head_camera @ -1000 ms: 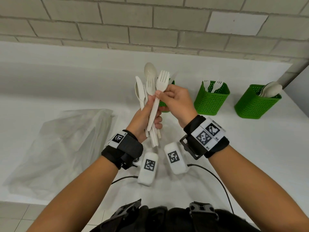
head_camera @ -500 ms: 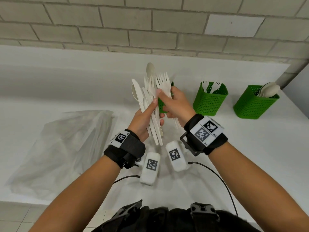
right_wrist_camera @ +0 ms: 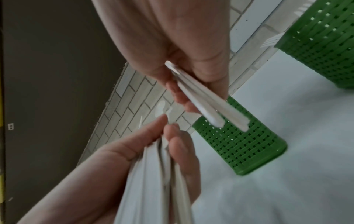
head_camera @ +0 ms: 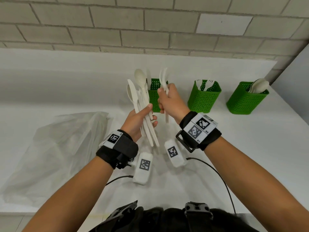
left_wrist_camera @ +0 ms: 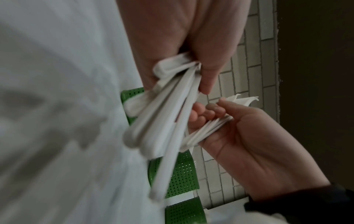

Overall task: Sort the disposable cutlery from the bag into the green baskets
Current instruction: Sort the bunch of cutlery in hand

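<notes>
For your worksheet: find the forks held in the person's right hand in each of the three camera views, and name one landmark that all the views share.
Head: forks at upper centre, rising from the right hand, in front of the leftmost green basket.
Left wrist: forks right of centre; tines poke out above the hand.
Right wrist: forks at centre; only the handles show.
Shared landmark: the leftmost green basket.

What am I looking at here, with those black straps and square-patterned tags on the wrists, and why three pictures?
No robot: a person wears three cameras. The head view looks down from the forehead; each wrist view looks along one hand. The left hand has a grip on a mixed bundle of white plastic cutlery. The right hand holds two white plastic forks. On the white counter stand three green perforated plastic baskets, beside a clear plastic bag.
</notes>
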`<state>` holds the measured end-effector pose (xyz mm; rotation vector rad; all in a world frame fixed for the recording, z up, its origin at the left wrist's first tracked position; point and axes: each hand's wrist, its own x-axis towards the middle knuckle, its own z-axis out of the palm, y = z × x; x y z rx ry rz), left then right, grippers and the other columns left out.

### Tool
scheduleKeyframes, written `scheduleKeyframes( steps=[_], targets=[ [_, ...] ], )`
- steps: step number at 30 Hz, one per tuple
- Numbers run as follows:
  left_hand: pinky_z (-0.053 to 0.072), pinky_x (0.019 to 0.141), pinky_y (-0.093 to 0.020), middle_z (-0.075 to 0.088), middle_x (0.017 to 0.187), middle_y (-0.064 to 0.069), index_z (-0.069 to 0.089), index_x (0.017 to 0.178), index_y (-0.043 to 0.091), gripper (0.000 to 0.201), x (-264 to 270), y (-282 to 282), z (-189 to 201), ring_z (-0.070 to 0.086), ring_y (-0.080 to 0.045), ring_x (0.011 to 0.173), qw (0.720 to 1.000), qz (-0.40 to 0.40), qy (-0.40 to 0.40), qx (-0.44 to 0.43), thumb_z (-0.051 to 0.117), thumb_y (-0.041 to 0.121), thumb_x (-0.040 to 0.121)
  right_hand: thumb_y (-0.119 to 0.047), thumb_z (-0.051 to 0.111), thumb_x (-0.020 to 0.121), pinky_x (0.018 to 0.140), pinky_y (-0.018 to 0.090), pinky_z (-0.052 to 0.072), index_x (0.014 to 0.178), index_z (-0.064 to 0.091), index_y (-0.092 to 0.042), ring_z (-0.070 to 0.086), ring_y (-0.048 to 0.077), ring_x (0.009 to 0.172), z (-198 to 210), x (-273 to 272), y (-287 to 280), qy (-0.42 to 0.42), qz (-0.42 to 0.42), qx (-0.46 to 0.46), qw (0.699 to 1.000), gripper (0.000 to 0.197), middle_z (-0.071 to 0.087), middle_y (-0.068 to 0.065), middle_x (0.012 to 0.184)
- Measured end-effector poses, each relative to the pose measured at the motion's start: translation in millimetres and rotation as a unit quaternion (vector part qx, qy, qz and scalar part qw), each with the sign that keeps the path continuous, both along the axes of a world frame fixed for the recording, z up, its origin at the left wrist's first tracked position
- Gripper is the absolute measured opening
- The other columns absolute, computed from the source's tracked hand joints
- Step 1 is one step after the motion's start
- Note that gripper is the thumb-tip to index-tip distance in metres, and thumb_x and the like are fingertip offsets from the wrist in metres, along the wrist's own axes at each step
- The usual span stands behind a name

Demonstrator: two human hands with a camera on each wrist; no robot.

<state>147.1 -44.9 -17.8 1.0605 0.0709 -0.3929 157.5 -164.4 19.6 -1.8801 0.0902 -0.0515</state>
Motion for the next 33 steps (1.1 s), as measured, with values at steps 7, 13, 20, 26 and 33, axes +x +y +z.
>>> scheduleKeyframes(
  steps=[7,13,20,26,33],
  targets=[
    [0.048,0.05,-0.023,0.047,0.07,-0.002,0.054,0.099,0.011,0.008,13.6,-12.4,-1.1,0.052,-0.012,0.055,1.0,-0.005,-0.011,-0.002,0.054,0.016,0.093,-0.025,0.038,0.101,0.058,0.026,0.035,0.073,0.043,-0.015,0.036,0.013,0.055,20.0,12.1,-35.2,0.06,-0.06,0.121,0.989,0.03,0.037,0.0,0.061],
    [0.048,0.051,-0.023,0.047,0.072,-0.002,0.053,0.096,0.012,0.009,14.2,-30.3,-6.7,0.053,-0.012,0.057,1.0,-0.011,0.003,0.006,0.056,0.019,0.092,-0.042,0.024,0.1,0.068,0.03,0.041,0.1,0.042,-0.024,0.04,0.017,0.082,64.3,48.6,-122.0,0.033,-0.156,-0.053,0.986,0.025,0.041,-0.004,0.088],
    [0.047,0.049,-0.023,0.047,0.072,-0.001,0.055,0.093,0.01,0.009,10.5,-50.9,-7.2,0.054,-0.011,0.057,0.999,-0.028,0.024,0.023,0.057,0.019,0.092,-0.034,0.031,0.1,0.058,0.029,0.042,0.101,0.037,-0.014,0.051,0.026,0.066,17.3,73.6,-153.1,0.054,-0.135,-0.25,0.957,0.021,0.049,0.009,0.08],
    [0.045,0.048,-0.021,0.05,0.07,0.0,0.056,0.1,0.008,0.018,5.0,-48.4,-0.5,0.054,-0.011,0.054,0.999,-0.047,0.017,0.006,0.049,0.023,0.095,-0.03,0.053,0.094,0.055,0.026,0.043,0.065,0.044,-0.01,0.053,0.019,0.06,15.9,79.5,-154.5,0.133,-0.101,-0.354,0.92,0.036,0.056,0.006,0.052],
    [0.049,0.051,-0.022,0.069,0.089,-0.002,0.056,0.108,0.012,0.016,-0.7,-37.5,0.6,0.063,-0.013,0.063,0.998,-0.057,0.005,-0.009,0.048,0.016,0.095,-0.036,0.067,0.083,0.103,0.036,0.035,0.142,0.023,0.0,0.03,0.034,0.133,29.5,69.0,-147.5,0.108,-0.147,-0.349,0.919,0.082,0.023,0.02,0.145]
  ],
)
